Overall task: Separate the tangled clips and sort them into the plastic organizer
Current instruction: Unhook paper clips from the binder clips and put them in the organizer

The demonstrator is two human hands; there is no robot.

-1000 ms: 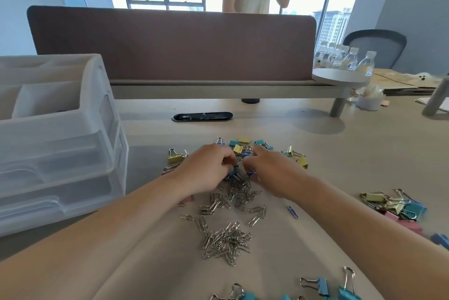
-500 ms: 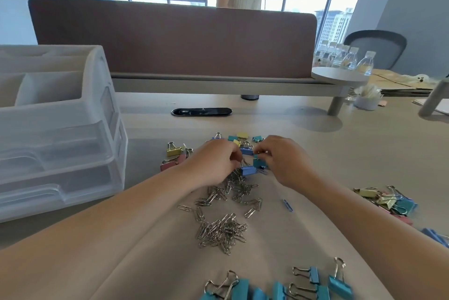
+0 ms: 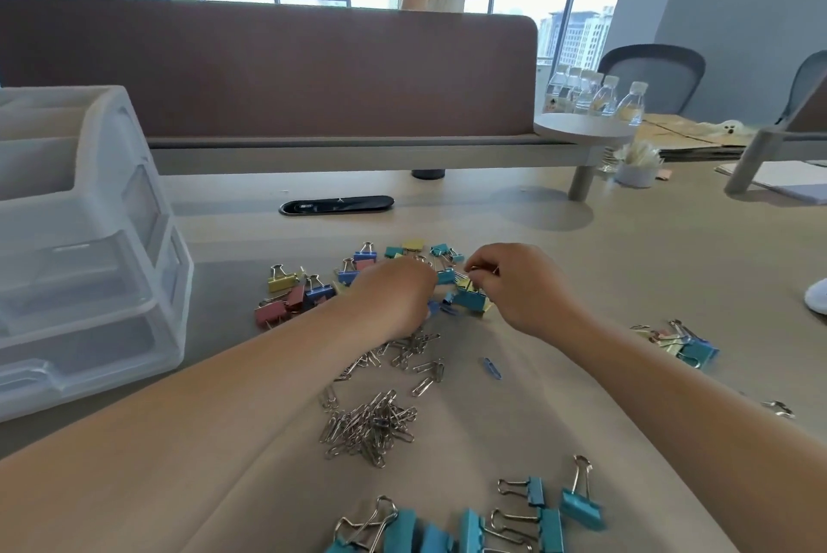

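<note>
A tangle of coloured binder clips (image 3: 465, 295) lies mid-table between my hands. My left hand (image 3: 394, 297) curls over its left side, fingertips hidden among the clips. My right hand (image 3: 519, 288) pinches the wire handle of a clip at the tangle's right side. More binder clips (image 3: 295, 293), yellow, pink and blue, lie to the left. Silver paper clips (image 3: 371, 422) are heaped nearer to me. The translucent plastic organizer (image 3: 89, 266) with drawers stands at the left.
Teal binder clips (image 3: 474, 525) line the near edge. Another clip bunch (image 3: 684, 344) sits at the right, and a lone blue paper clip (image 3: 492, 367) lies by it. A brown divider panel (image 3: 268, 69) closes the back. Water bottles (image 3: 595, 98) stand on a round shelf. A person stands by the window.
My hands have drawn apart a little, the right one moving to the right with a clip's wire handle pinched. The camera has tipped down, showing more teal clips at the near edge.
</note>
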